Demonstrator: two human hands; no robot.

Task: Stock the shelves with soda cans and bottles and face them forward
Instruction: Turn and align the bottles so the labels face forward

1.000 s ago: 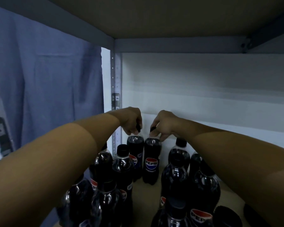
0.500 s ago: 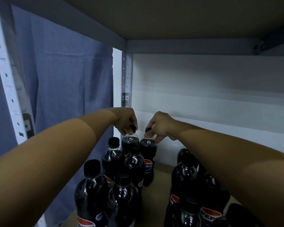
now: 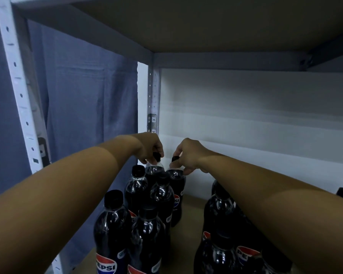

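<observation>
Several dark Pepsi bottles with black caps stand on the brown shelf board (image 3: 190, 232), in a left group and a right group. My left hand (image 3: 150, 147) pinches the cap of the rear-left bottle (image 3: 153, 171). My right hand (image 3: 188, 155) pinches the cap of the bottle beside it (image 3: 177, 186), whose Pepsi logo shows on its front. Both bottles stand upright at the back of the left group. My forearms hide parts of the nearer bottles.
A white back wall (image 3: 255, 119) closes the shelf behind. Another shelf board (image 3: 206, 22) lies overhead. A perforated white upright (image 3: 18, 89) stands at the left front, a grey one (image 3: 152, 99) at the back corner. Bare shelf board shows between the two bottle groups.
The view has drawn back and turned right, so the left upright now shows. Both hands keep hold of the same two bottle caps, and the right bottle's logo sits lower and more hidden.
</observation>
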